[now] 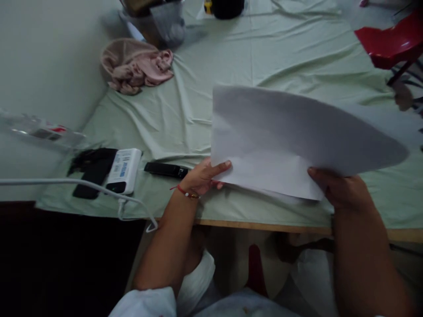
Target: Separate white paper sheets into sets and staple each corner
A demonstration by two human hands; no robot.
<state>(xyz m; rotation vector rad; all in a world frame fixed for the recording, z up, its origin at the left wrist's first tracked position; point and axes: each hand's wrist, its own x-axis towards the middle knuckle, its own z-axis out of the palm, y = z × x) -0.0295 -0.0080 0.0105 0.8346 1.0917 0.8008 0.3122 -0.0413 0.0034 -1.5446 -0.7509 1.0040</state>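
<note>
A large white sheet of paper [277, 136] is held up over the near side of the table, its right part curling and drooping. My left hand [208, 176] grips its lower left corner, thumb on top and fingers underneath. On the lower right edge my right hand [343, 189] is closed, thumb laid over the paper; its other fingers are mostly hidden. Just left of my left hand lies a slim black device [165, 169]. Whether there is more than one sheet I cannot tell.
A light green cloth [198, 127] covers the table. At the left lie a white power bank [124, 169] with a cable [79, 181] and a black phone-like slab [95, 176]. Behind are pink fabric [142, 66] and a clear container [168, 26]. A red chair [393, 42] stands far right.
</note>
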